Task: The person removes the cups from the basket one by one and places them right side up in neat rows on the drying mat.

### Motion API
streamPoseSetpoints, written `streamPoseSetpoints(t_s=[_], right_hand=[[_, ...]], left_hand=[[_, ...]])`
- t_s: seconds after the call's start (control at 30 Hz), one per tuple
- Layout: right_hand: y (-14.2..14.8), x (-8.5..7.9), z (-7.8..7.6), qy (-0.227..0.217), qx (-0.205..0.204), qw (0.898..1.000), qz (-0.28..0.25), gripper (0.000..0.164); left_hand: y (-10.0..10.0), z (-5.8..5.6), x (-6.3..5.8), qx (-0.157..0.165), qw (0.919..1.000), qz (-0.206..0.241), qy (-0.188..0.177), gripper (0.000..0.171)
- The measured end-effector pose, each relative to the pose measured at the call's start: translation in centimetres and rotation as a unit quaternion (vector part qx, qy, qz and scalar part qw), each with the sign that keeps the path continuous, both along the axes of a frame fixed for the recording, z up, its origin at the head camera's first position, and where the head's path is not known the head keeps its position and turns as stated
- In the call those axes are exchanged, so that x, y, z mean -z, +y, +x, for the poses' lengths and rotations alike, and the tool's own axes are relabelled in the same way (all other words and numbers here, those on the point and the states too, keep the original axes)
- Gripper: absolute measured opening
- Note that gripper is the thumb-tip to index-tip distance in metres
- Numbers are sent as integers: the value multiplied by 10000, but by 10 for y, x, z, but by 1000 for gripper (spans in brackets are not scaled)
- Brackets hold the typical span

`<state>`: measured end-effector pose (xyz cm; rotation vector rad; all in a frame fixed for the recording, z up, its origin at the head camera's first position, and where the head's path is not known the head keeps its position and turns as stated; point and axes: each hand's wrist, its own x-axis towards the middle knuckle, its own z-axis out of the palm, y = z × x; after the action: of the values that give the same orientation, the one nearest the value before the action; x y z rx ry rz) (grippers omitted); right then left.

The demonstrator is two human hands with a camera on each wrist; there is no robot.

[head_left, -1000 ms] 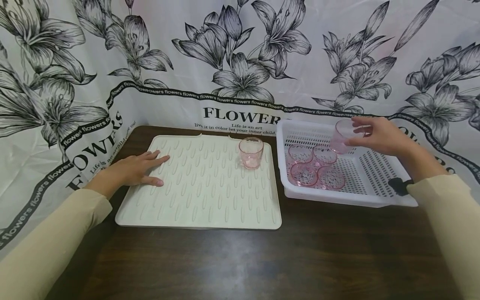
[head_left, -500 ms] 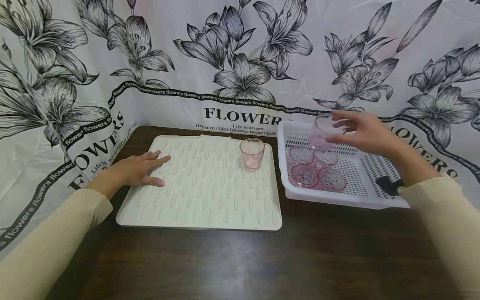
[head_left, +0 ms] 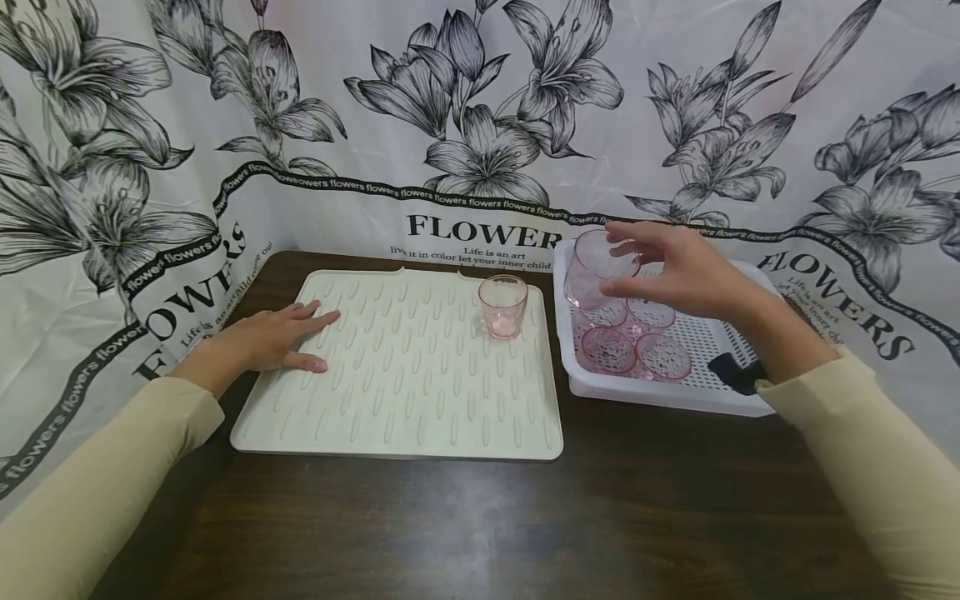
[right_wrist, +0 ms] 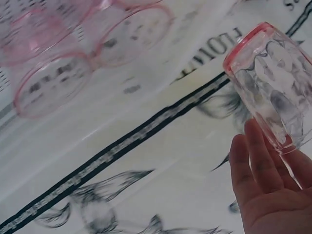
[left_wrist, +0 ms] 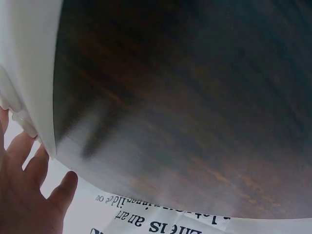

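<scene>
- Glass (head_left: 592, 271), pink, tilted in the air over my basket's (head_left: 675, 392) left end, grasped by my right hand (head_left: 675, 267).
- Four more glasses (head_left: 630, 333) sit in the basket below.
- My left hand (head_left: 266, 340) lies flat, released, on the mat (head_left: 412, 392), worktop (head_left: 487, 525) beneath.

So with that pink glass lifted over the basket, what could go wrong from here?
1. The right hand holds the lifted pink glass only at its side, tilted; the grip could slip and drop it onto the four glasses in the basket.
2. Carried left, it might clip the white basket rim or the glass on the mat.
</scene>
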<state>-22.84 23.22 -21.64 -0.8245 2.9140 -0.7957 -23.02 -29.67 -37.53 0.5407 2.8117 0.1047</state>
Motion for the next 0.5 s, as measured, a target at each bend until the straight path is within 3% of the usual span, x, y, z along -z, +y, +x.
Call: streamPoseSetpoints(t_s=[0.5], right_hand=[[-48, 24, 13, -125, -1263, 9915, 294, 85]], left_hand=[[1, 1, -1, 6, 10000, -29, 38, 96]])
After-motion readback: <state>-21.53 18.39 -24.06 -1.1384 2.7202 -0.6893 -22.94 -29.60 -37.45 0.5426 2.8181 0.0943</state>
